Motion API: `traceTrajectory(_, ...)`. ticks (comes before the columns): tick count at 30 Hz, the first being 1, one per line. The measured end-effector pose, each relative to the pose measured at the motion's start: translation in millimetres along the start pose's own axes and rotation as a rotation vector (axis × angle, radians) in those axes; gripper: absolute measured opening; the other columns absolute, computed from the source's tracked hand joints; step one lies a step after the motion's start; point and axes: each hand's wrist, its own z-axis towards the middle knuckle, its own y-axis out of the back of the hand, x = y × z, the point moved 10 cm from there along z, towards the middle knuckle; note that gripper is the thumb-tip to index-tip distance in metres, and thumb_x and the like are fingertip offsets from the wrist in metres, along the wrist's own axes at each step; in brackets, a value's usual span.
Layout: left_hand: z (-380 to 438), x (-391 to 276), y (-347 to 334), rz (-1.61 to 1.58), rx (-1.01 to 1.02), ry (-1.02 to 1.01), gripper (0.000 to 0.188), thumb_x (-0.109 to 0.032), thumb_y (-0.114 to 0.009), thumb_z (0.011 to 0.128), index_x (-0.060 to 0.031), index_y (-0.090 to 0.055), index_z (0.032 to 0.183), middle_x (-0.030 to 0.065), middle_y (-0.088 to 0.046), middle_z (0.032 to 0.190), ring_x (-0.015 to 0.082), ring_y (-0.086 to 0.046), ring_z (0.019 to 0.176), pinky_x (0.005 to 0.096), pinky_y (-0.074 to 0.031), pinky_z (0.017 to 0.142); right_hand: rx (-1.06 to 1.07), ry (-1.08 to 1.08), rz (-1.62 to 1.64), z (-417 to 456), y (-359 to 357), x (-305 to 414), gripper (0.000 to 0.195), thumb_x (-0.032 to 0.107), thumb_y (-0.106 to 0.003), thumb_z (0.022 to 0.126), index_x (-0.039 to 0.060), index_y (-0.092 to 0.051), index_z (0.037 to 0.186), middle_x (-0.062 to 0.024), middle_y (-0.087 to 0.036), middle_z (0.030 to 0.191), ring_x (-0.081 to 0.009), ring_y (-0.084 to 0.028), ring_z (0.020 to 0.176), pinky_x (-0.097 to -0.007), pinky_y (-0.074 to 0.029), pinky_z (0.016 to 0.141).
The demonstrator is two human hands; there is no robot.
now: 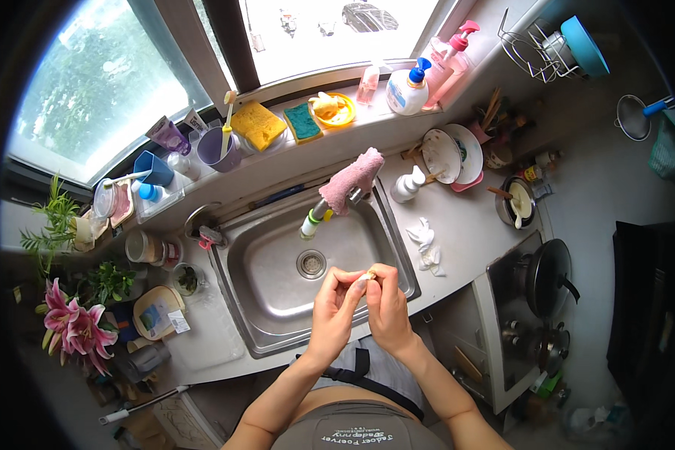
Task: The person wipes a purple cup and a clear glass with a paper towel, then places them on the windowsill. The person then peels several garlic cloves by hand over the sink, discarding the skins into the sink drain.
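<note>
Above the near right part of the stainless steel sink (264,292), my two hands meet at the fingertips. Between them is a small whitish piece (367,276) with a brownish edge, too small to name surely. My left hand (334,312) pinches it with thumb and forefinger. From the other side, my right hand (389,315) grips it the same way, its fingers curled and partly hiding it. Beyond the hands lies the round drain (311,264). The faucet (315,218) points into the basin, with a pink cloth (351,181) draped over its top.
Crumpled white tissues (424,244) and a white pump bottle (408,184) are right of the sink. Farther right are a pot (503,211) and a black pan (548,275). Sponges (259,125) and bottles line the windowsill. A glass jar (188,279) stands left.
</note>
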Motion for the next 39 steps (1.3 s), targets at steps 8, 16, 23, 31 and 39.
traceTrajectory(8, -5.8, 17.7, 5.8, -0.165, 0.097, 0.180, 0.008, -0.012, -0.058, 0.109, -0.0056, -0.060, 0.114, 0.0043, -0.067, 0.117, 0.0099, -0.061, 0.110, 0.0303, -0.047, 0.103, 0.160, 0.087, -0.206, 6.4, 6.7, 13.8, 0.025, 0.022, -0.064, 0.104, 0.0025, -0.050, 0.102, -0.0156, -0.060, 0.086, -0.0405, -0.065, 0.072, -0.0464, -0.052, 0.060)
traceTrajectory(16, -8.4, 8.6, 7.3, -0.043, 0.040, 0.066, 0.010, -0.013, -0.059, 0.109, -0.0035, -0.060, 0.112, 0.0047, -0.068, 0.117, 0.0087, -0.062, 0.109, 0.0284, -0.049, 0.100, 0.060, 0.067, -0.136, -3.1, -0.7, -3.4, 0.021, 0.018, -0.061, 0.105, 0.0019, -0.050, 0.097, -0.0183, -0.061, 0.080, -0.0430, -0.065, 0.070, -0.0468, -0.052, 0.059)
traceTrajectory(23, -5.6, 10.1, 14.5, 0.048, 0.055, 0.101, 0.015, -0.013, -0.058, 0.110, -0.0003, -0.061, 0.117, 0.0050, -0.068, 0.112, 0.0094, -0.063, 0.104, 0.0275, -0.051, 0.096, 0.118, -0.012, -0.050, -2.1, -1.3, -4.3, 0.021, 0.018, -0.060, 0.106, 0.0011, -0.053, 0.095, -0.0187, -0.062, 0.077, -0.0418, -0.066, 0.070, -0.0429, -0.051, 0.060)
traceTrajectory(31, -0.1, 12.4, 5.3, -0.079, 0.230, 0.269, 0.019, -0.019, -0.053, 0.112, -0.0028, -0.059, 0.120, 0.0035, -0.066, 0.108, 0.0092, -0.062, 0.099, 0.0290, -0.051, 0.094, 0.354, -0.444, 0.665, -7.8, -8.3, -36.0, 0.040, 0.035, -0.046, 0.114, 0.0058, -0.052, 0.089, -0.0002, -0.041, 0.066, -0.0078, -0.036, 0.051, -0.0265, -0.030, 0.045)
traceTrajectory(39, -2.7, 14.3, -0.5, -0.167, 0.259, 0.341, 0.017, -0.019, -0.049, 0.113, -0.0054, -0.057, 0.120, 0.0054, -0.064, 0.114, 0.0112, -0.060, 0.099, 0.0323, -0.050, 0.094, 0.399, -0.689, 1.144, -18.7, -24.5, -39.7, 0.048, 0.046, -0.039, 0.115, 0.0085, -0.051, 0.088, 0.0062, -0.033, 0.066, -0.0031, -0.023, 0.050, -0.0206, -0.022, 0.043)
